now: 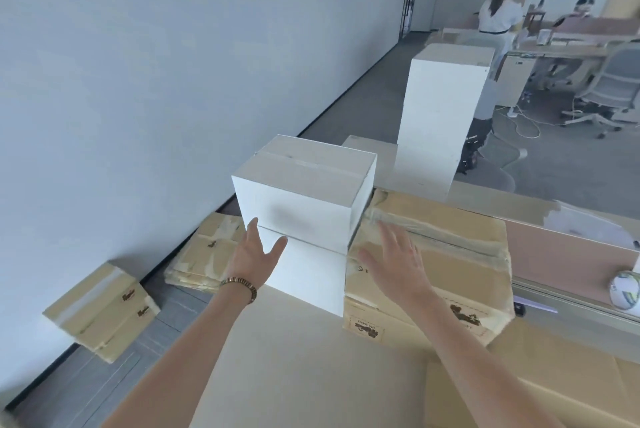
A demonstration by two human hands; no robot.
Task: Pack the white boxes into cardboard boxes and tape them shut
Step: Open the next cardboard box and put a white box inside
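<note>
Two white boxes are stacked on the table in front of me: the upper white box [304,195] has tape across its top, and the lower white box [308,275] sits under it. My left hand [256,254] is open, fingers spread, at the front left face of the stack. My right hand [398,261] is open, palm down, over a taped cardboard box [443,268] that stands right beside the stack. A taller stack of white boxes [440,116] stands further back on the table.
Flattened cardboard [204,254] and two taped cardboard boxes [104,310] lie on the floor by the left wall. A tape roll [625,292] rests at the right edge. Another cardboard piece [519,400] lies near me. People, desks and a chair [609,88] are at the back right.
</note>
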